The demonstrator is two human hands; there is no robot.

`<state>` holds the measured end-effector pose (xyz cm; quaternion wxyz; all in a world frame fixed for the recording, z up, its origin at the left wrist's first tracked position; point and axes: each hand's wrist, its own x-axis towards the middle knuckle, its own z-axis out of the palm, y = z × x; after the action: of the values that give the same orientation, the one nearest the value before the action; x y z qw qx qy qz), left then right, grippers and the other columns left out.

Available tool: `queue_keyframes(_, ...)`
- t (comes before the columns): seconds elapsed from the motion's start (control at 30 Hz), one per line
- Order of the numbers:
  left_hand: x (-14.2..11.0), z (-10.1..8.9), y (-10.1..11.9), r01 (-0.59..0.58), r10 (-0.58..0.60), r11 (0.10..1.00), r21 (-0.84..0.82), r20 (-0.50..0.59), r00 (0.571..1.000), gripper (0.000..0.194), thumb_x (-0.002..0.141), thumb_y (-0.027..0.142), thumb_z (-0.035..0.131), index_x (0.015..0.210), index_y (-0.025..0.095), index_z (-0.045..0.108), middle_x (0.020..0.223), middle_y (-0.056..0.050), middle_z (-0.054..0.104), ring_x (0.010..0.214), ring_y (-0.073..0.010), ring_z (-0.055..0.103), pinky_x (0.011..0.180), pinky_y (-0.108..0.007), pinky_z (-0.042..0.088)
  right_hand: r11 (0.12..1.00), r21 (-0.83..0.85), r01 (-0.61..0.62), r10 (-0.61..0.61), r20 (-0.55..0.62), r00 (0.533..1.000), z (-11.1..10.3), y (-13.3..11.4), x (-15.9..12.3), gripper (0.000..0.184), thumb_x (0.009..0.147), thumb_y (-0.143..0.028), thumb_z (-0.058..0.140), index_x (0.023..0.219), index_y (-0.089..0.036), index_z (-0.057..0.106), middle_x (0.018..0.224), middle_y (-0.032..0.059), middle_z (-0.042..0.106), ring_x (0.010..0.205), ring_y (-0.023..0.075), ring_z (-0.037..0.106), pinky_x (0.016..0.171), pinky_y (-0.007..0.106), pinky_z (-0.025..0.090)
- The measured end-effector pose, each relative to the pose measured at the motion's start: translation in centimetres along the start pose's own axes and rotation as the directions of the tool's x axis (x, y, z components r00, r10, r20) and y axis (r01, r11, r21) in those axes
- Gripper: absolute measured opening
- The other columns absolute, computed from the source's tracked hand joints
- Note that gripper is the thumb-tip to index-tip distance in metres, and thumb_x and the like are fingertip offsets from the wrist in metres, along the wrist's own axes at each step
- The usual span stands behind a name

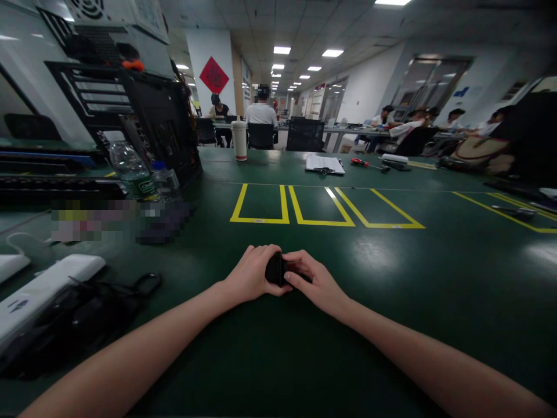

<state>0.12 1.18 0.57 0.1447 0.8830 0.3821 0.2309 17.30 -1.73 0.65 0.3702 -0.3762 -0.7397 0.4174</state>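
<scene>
Both my hands meet at the middle of the dark green table on a small black object. My left hand is curled round its left side. My right hand grips its right side, thumb pressed against it. I cannot make out what the object is; most of it is hidden by my fingers. Both hands rest on the table surface, just in front of the yellow taped rectangles.
At the left stand an open black computer case, two water bottles, white devices and black cables. Farther back are a white cup, a clipboard and a red-handled screwdriver. People sit at distant tables.
</scene>
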Motion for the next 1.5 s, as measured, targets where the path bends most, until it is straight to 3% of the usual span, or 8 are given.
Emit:
queue_keyframes(0.17,-0.3,-0.2,0.4,-0.022,0.022,1.000,0.008,-0.027,0.999,0.057,0.059,0.045,0.061,0.103,0.017,0.040,0.093,-0.004,0.054,0.084,-0.0193,0.051,0.074,-0.034,0.035,0.995,0.066,-0.073,0.077,-0.060,0.995,0.5,0.3,0.1,0.024,0.077,-0.026,0.047,0.100,-0.018,0.044,0.096,0.0034,0.053,0.088,0.0132,0.055,0.076,0.031,0.047)
queue_keyframes(0.27,-0.5,-0.4,0.6,-0.034,0.034,0.999,0.009,-0.019,0.999,0.055,0.060,0.046,0.060,0.102,0.017,0.041,0.093,-0.005,0.053,0.084,-0.0189,0.052,0.075,-0.033,0.034,0.993,0.054,-0.103,0.106,-0.054,0.993,0.5,0.2,-0.1,0.030,0.076,-0.029,0.049,0.103,-0.017,0.043,0.098,0.0049,0.053,0.093,0.0142,0.053,0.082,0.034,0.044)
queue_keyframes(0.43,-0.7,-0.1,0.6,-0.015,0.016,0.999,0.030,-0.031,0.999,0.053,0.060,0.046,0.060,0.100,0.017,0.041,0.089,-0.004,0.054,0.081,-0.0195,0.052,0.073,-0.033,0.034,0.997,0.067,-0.032,0.032,-0.001,0.999,0.5,-0.1,-0.6,0.027,0.074,-0.025,0.052,0.099,-0.019,0.045,0.098,0.0024,0.053,0.092,0.0141,0.054,0.083,0.034,0.043)
queue_keyframes(0.6,-0.7,0.4,0.4,-0.020,0.023,0.999,0.050,-0.072,0.997,0.057,0.057,0.051,0.060,0.100,0.018,0.042,0.088,-0.004,0.054,0.081,-0.0214,0.052,0.073,-0.034,0.034,0.989,0.146,-0.027,0.031,-0.021,0.999,0.7,0.4,-0.4,0.022,0.075,-0.026,0.050,0.096,-0.021,0.046,0.094,0.0025,0.052,0.083,0.0143,0.057,0.071,0.030,0.048)
queue_keyframes(0.83,-0.8,0.2,0.2,-0.036,0.037,0.999,0.023,-0.061,0.997,0.056,0.059,0.052,0.059,0.100,0.019,0.042,0.090,-0.004,0.054,0.081,-0.0207,0.052,0.073,-0.033,0.035,0.988,0.128,-0.081,0.081,0.003,0.997,0.6,0.8,-0.2,0.027,0.075,-0.027,0.051,0.101,-0.020,0.046,0.098,0.0033,0.053,0.095,0.0166,0.052,0.084,0.036,0.042)
queue_keyframes(1.1,-0.8,0.3,0.2,-0.025,0.025,1.000,0.009,-0.056,0.998,0.057,0.058,0.049,0.061,0.102,0.019,0.041,0.090,-0.004,0.054,0.081,-0.0207,0.052,0.073,-0.033,0.035,0.981,0.183,-0.060,0.063,-0.005,0.998,0.5,0.3,-0.4,0.022,0.076,-0.027,0.050,0.097,-0.021,0.046,0.098,0.0026,0.052,0.090,0.0161,0.055,0.077,0.034,0.046)
queue_keyframes(1.37,-0.7,0.2,0.3,-0.017,0.017,1.000,-0.009,-0.051,0.999,0.054,0.058,0.047,0.062,0.100,0.019,0.042,0.089,-0.003,0.054,0.080,-0.0199,0.052,0.073,-0.033,0.034,0.980,0.184,-0.081,0.077,0.032,0.997,0.3,1.2,-0.2,0.025,0.074,-0.025,0.052,0.098,-0.020,0.046,0.099,0.0033,0.052,0.096,0.0162,0.052,0.086,0.036,0.042)
queue_keyframes(1.5,-0.7,0.2,0.4,-0.017,0.018,1.000,0.007,-0.059,0.998,0.055,0.058,0.047,0.062,0.101,0.019,0.042,0.090,-0.004,0.054,0.080,-0.0206,0.052,0.072,-0.034,0.035,0.973,0.224,-0.049,0.046,0.021,0.999,0.4,1.0,-0.3,0.026,0.072,-0.024,0.055,0.096,-0.021,0.046,0.101,0.0022,0.051,0.093,0.0153,0.053,0.083,0.034,0.044)
